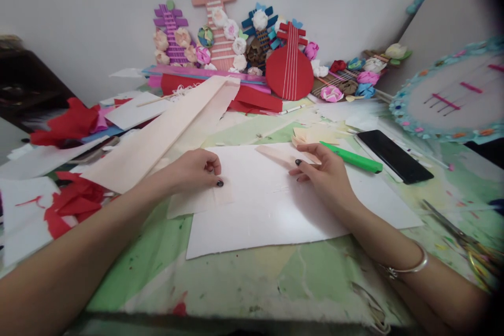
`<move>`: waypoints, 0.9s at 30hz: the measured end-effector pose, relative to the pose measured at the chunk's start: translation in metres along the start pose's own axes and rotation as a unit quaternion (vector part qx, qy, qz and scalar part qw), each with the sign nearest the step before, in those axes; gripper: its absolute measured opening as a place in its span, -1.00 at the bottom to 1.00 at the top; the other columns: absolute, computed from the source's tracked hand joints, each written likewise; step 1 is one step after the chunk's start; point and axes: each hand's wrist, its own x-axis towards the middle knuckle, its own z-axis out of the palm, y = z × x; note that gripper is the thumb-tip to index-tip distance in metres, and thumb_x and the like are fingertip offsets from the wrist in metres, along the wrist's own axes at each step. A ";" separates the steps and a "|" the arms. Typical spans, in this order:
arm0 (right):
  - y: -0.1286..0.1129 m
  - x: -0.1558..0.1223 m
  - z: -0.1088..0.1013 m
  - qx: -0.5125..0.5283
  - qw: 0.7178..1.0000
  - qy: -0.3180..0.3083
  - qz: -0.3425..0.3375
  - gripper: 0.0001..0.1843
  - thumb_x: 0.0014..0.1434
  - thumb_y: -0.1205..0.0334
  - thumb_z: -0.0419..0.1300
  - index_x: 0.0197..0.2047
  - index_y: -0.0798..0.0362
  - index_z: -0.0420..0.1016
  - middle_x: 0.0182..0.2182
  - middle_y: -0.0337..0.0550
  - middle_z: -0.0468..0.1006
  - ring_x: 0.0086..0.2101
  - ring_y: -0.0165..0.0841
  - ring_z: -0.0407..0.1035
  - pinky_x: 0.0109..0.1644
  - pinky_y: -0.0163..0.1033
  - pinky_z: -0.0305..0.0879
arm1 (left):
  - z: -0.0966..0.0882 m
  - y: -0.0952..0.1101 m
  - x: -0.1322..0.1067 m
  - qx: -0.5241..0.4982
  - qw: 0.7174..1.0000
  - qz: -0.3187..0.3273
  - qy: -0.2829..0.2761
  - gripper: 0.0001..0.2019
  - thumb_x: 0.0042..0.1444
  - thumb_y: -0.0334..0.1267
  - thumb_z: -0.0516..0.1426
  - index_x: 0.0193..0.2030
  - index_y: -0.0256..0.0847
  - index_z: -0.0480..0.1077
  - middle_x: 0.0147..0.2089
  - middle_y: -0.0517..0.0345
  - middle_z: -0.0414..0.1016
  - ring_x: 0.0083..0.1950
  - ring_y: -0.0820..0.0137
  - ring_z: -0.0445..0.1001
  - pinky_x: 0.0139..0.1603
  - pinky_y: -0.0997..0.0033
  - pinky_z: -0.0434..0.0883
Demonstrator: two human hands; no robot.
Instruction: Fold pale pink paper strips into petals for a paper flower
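Observation:
My left hand rests on the left end of a pale pink paper strip, fingers curled under and thumb pressing the strip down. My right hand holds the strip's right end, pinching a folded corner of it with thumb and fingers. The strip lies across a white sheet on the paint-stained green table. A silver bracelet circles my right wrist.
A green marker and a black phone lie right of my right hand. Scissors sit at the right edge. A long pink paper roll, red scraps, paper guitars and paper flowers crowd the back.

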 end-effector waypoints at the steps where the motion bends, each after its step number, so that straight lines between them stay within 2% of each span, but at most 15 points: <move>1: -0.002 -0.001 0.000 -0.010 1.000 0.007 -0.002 -0.69 0.07 0.22 0.21 -0.08 0.07 0.37 -0.01 0.01 0.46 -0.50 -0.43 0.50 -0.51 -0.33 0.41 | -0.001 0.001 0.000 -0.007 1.000 -0.004 0.006 -0.88 -0.20 -0.19 0.24 -0.52 -0.15 0.42 -0.52 0.19 0.43 -0.49 0.38 0.38 -0.53 0.49 0.23; 3: -0.004 -0.002 -0.001 -0.021 1.000 0.010 -0.007 -0.70 0.08 0.24 0.19 -0.08 0.09 0.37 -0.21 -0.06 0.53 -0.58 -0.47 0.44 -0.55 -0.34 0.36 | -0.003 0.004 0.000 -0.045 0.998 -0.005 0.038 -0.87 -0.22 -0.21 0.25 -0.49 -0.16 0.42 -0.48 0.19 0.46 -0.49 0.38 0.40 -0.51 0.49 0.26; 5: -0.006 -0.005 0.000 -0.022 0.999 -0.008 -0.026 -0.75 0.10 0.24 0.18 -0.12 0.08 0.39 -0.32 -0.14 0.53 -0.61 -0.50 0.39 -0.55 -0.34 0.33 | -0.005 0.006 -0.002 -0.116 0.991 0.004 0.067 -0.81 -0.23 -0.20 0.27 -0.42 -0.17 0.41 -0.38 0.16 0.51 -0.47 0.40 0.43 -0.49 0.49 0.29; 7: -0.008 -0.010 0.003 -0.019 0.997 -0.053 -0.061 -0.82 0.13 0.25 0.15 -0.16 0.07 0.40 -0.30 -0.15 0.52 -0.58 -0.50 0.39 -0.52 -0.34 0.33 | -0.006 0.010 -0.004 -0.189 0.978 0.000 0.084 -0.75 -0.20 -0.18 0.28 -0.35 -0.19 0.41 -0.34 0.14 0.53 -0.46 0.41 0.45 -0.50 0.51 0.30; 9: -0.011 -0.018 0.008 -0.022 0.987 -0.121 -0.099 -0.84 0.16 0.26 0.12 -0.17 0.06 0.41 -0.24 -0.15 0.51 -0.53 -0.50 0.42 -0.45 -0.34 0.35 | -0.002 0.015 -0.008 -0.248 0.963 -0.012 0.104 -0.74 -0.15 -0.18 0.28 -0.30 -0.20 0.42 -0.40 0.16 0.53 -0.46 0.40 0.47 -0.51 0.52 0.29; 11: -0.016 -0.029 0.014 -0.047 0.970 -0.206 -0.121 -0.71 0.18 0.28 0.09 -0.01 0.01 0.38 -0.29 -0.20 0.53 -0.54 -0.51 0.41 -0.40 -0.34 0.36 | 0.007 0.020 -0.010 -0.323 0.937 -0.001 0.132 -0.76 -0.10 -0.16 0.28 -0.30 -0.20 0.43 -0.42 0.15 0.54 -0.41 0.38 0.50 -0.45 0.51 0.35; 13: -0.022 -0.038 0.021 -0.074 0.944 -0.286 -0.148 -0.58 0.18 0.35 0.06 0.12 -0.06 0.32 -0.39 -0.29 0.53 -0.55 -0.53 0.37 -0.36 -0.38 0.34 | 0.019 0.025 -0.013 -0.392 0.905 0.015 0.164 -0.83 -0.04 -0.21 0.25 -0.32 -0.22 0.44 -0.19 0.08 0.57 -0.24 0.36 0.53 -0.31 0.48 0.42; 15: -0.025 -0.046 0.027 -0.093 0.924 -0.329 -0.169 -0.47 0.17 0.38 0.06 0.21 -0.12 0.25 -0.35 -0.30 0.56 -0.54 -0.54 0.35 -0.33 -0.39 0.34 | 0.030 0.030 -0.015 -0.428 0.887 0.011 0.173 -0.87 -0.03 -0.26 0.24 -0.33 -0.23 0.45 -0.09 0.07 0.55 -0.17 0.36 0.53 -0.24 0.48 0.45; 18: -0.025 -0.050 0.032 -0.119 0.927 -0.299 -0.192 -0.36 0.11 0.47 0.03 0.25 -0.09 0.22 -0.37 -0.29 0.58 -0.57 -0.54 0.34 -0.27 -0.35 0.35 | 0.040 0.036 -0.019 -0.448 0.885 -0.015 0.129 -0.84 -0.01 -0.31 0.20 -0.24 -0.22 0.48 -0.10 0.08 0.56 -0.20 0.37 0.53 -0.27 0.47 0.46; 21: -0.022 -0.047 0.032 -0.125 0.945 -0.243 -0.180 -0.53 0.11 0.45 0.03 0.06 0.02 0.45 -0.50 -0.27 0.55 -0.62 -0.51 0.34 -0.34 -0.33 0.35 | 0.041 0.039 -0.021 -0.472 0.874 -0.004 0.114 -0.83 0.00 -0.35 0.17 -0.22 -0.22 0.47 -0.12 0.09 0.56 -0.17 0.37 0.53 -0.24 0.47 0.46; 23: -0.021 -0.045 0.030 -0.095 0.962 -0.217 -0.133 -0.64 0.11 0.42 0.05 -0.07 0.04 0.54 -0.59 -0.29 0.52 -0.64 -0.49 0.35 -0.43 -0.34 0.33 | 0.041 0.038 -0.021 -0.481 0.870 0.015 0.109 -0.81 0.03 -0.37 0.13 -0.19 -0.21 0.48 -0.07 0.09 0.55 -0.09 0.36 0.51 -0.17 0.46 0.46; 27: -0.020 -0.037 0.026 0.007 0.985 -0.174 -0.011 -0.68 0.03 0.45 0.10 -0.18 0.05 0.57 -0.70 -0.32 0.47 -0.65 -0.47 0.37 -0.52 -0.37 0.25 | 0.041 0.035 -0.020 -0.513 0.853 0.064 0.074 -0.68 0.02 -0.48 0.04 -0.08 -0.20 0.44 0.06 0.07 0.49 0.08 0.32 0.45 -0.04 0.40 0.46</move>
